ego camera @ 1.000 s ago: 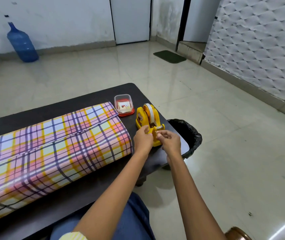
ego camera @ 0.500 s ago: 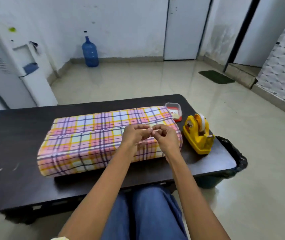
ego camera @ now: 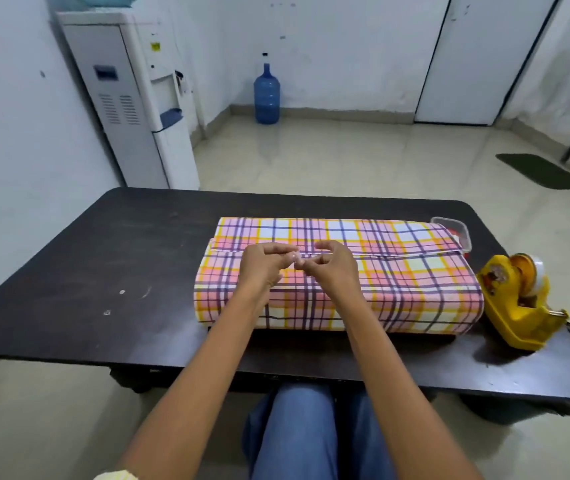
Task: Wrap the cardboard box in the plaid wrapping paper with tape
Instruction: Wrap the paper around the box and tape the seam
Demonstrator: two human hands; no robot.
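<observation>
A small strip of clear tape (ego camera: 295,262) is pinched between the left hand (ego camera: 262,270) and the right hand (ego camera: 336,270), above a long box covered in pink, yellow and white plaid wrapping paper (ego camera: 397,282).

The box is laid flat on the dark brown surface (ego camera: 131,271), right of centre, with the paper's overlapping seam (ego camera: 397,255) running along its top. Both hands are held close together over the seam, towards the box's left end, fingers curled, with thumb and forefinger closed on the tape. A yellow plastic tape dispenser (ego camera: 518,306) is set just beside the box's right end. A clear plastic container with a red base (ego camera: 458,231) is partly hidden behind the far right corner. A blue water bottle (ego camera: 267,95) is stood on the floor by the far wall.
</observation>
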